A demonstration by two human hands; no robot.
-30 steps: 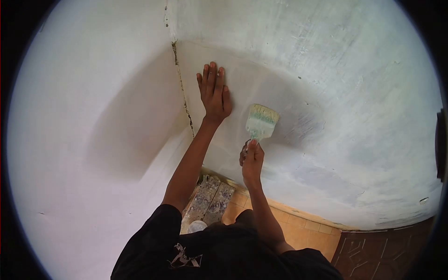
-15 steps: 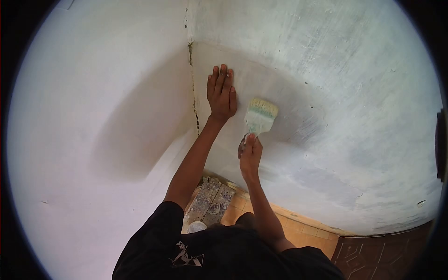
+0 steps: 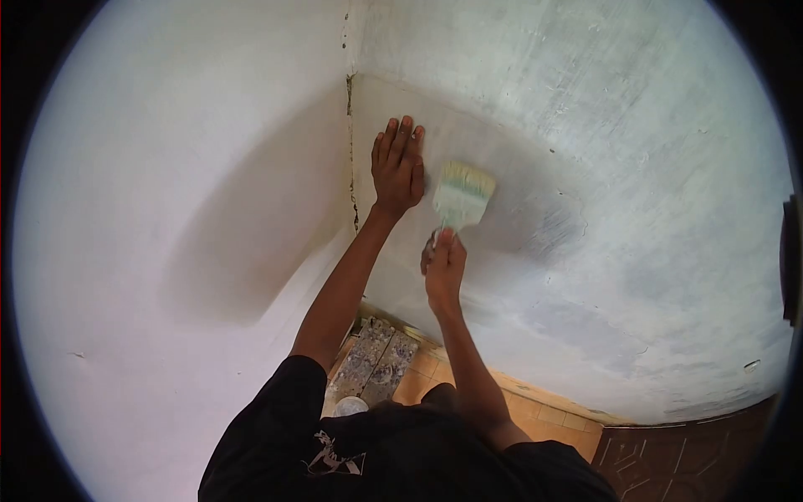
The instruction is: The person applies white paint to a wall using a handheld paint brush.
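Observation:
My left hand (image 3: 398,169) lies flat against the patchy wall (image 3: 652,201), just right of the cracked corner, its fingers stretched upward. Lower and to its right, my right hand (image 3: 444,261) is wrapped round the handle of a wide paintbrush (image 3: 464,194). The brush points up, with pale yellowish bristles at the wall surface and whitish-green paint on its body. Shadow from my arms falls over the wall around both hands.
A smooth white wall (image 3: 125,226) meets the patchy one at a cracked corner (image 3: 350,151). Below are a paint-spattered wooden board (image 3: 376,361), a white round container (image 3: 350,407), orange floor tiles (image 3: 535,415) and a dark carved panel (image 3: 677,456) at lower right.
The paintbrush and my right hand have moved slightly up and to the left along the wall. My left hand stays flat in nearly the same place.

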